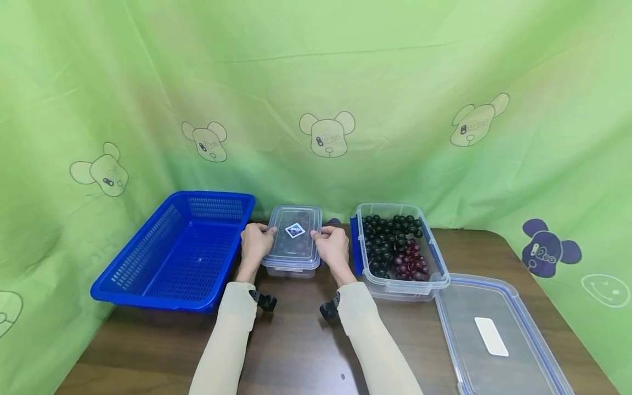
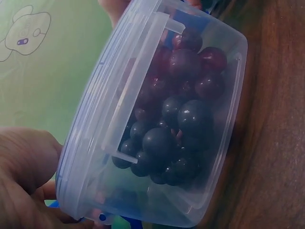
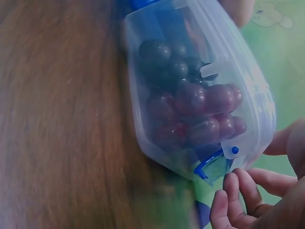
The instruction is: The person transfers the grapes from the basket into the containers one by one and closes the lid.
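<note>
A small lidded plastic food container (image 1: 292, 251) sits at the table's far middle, a blue diamond sticker on its lid. Through its clear wall show red grapes (image 2: 186, 64) and dark grapes (image 2: 159, 143). My left hand (image 1: 254, 242) grips the left side, thumb on the lid's edge, its other fingers partly hidden at the side. On the opposite side my right hand (image 1: 333, 249) holds the container, thumb on the lid and fingers curled by a blue side latch (image 3: 209, 166). That latch hangs away from the lid.
Left of the container stands a blue slotted basket (image 1: 170, 299). To the right, a larger clear box (image 1: 410, 289) without its lid holds black grapes (image 1: 382, 241) and red grapes (image 1: 412, 262). A large clear lid (image 1: 494, 296) lies at the right. Behind hangs a green curtain (image 1: 395, 71).
</note>
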`<state>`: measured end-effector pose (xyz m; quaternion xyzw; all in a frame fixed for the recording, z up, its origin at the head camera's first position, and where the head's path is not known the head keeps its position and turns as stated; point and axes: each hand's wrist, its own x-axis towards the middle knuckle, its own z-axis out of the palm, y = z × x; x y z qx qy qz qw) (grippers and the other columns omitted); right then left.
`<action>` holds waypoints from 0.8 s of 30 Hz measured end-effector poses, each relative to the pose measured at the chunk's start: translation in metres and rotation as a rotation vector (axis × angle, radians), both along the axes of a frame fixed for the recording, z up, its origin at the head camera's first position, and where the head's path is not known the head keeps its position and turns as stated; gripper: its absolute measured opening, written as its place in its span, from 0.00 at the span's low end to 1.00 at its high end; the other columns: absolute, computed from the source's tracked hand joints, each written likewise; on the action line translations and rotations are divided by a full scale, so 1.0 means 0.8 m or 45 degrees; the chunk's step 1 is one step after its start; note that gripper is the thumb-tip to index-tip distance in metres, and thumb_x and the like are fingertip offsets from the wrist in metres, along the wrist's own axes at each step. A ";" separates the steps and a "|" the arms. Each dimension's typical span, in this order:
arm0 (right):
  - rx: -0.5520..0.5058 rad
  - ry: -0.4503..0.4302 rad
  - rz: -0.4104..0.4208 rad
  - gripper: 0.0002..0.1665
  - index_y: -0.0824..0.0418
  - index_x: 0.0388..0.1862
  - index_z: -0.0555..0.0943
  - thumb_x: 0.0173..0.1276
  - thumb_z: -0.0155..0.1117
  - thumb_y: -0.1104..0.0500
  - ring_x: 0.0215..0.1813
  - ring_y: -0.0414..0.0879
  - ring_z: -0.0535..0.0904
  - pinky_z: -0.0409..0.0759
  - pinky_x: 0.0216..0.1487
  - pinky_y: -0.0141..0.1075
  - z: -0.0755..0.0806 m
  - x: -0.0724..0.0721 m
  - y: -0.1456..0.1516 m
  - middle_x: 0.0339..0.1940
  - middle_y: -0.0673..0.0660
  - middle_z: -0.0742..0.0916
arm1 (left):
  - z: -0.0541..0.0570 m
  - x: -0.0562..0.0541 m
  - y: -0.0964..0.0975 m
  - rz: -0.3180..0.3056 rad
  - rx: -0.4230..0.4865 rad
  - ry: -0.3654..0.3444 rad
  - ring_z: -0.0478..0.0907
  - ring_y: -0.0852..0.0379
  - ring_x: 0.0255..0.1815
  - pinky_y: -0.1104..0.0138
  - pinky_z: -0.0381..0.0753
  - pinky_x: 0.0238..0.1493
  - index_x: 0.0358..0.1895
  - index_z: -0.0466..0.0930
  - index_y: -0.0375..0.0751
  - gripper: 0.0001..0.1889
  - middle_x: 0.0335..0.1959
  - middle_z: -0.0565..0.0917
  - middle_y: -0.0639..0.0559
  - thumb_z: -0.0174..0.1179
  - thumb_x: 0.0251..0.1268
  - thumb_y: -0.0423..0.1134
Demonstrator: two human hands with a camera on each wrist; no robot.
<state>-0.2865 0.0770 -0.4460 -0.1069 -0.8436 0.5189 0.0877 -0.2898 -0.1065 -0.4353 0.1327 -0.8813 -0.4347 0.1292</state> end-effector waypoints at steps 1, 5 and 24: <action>-0.023 0.000 -0.005 0.19 0.62 0.54 0.89 0.70 0.72 0.51 0.49 0.56 0.89 0.85 0.55 0.50 0.000 0.000 -0.001 0.46 0.62 0.93 | 0.000 0.000 -0.001 -0.003 -0.003 -0.010 0.84 0.38 0.58 0.48 0.83 0.60 0.50 0.90 0.33 0.16 0.53 0.90 0.37 0.66 0.73 0.44; -0.077 0.001 -0.009 0.20 0.64 0.55 0.86 0.71 0.72 0.53 0.54 0.58 0.87 0.83 0.59 0.51 0.001 -0.001 -0.001 0.50 0.65 0.91 | 0.002 -0.003 -0.002 -0.023 -0.016 -0.053 0.83 0.38 0.61 0.47 0.82 0.63 0.51 0.89 0.34 0.16 0.55 0.89 0.38 0.65 0.74 0.45; -0.022 -0.212 0.071 0.33 0.73 0.53 0.84 0.73 0.67 0.42 0.48 0.56 0.85 0.84 0.53 0.51 0.000 0.002 0.008 0.50 0.69 0.90 | -0.002 -0.002 -0.006 -0.057 0.034 -0.153 0.81 0.37 0.63 0.47 0.81 0.63 0.59 0.82 0.33 0.20 0.60 0.86 0.36 0.61 0.78 0.47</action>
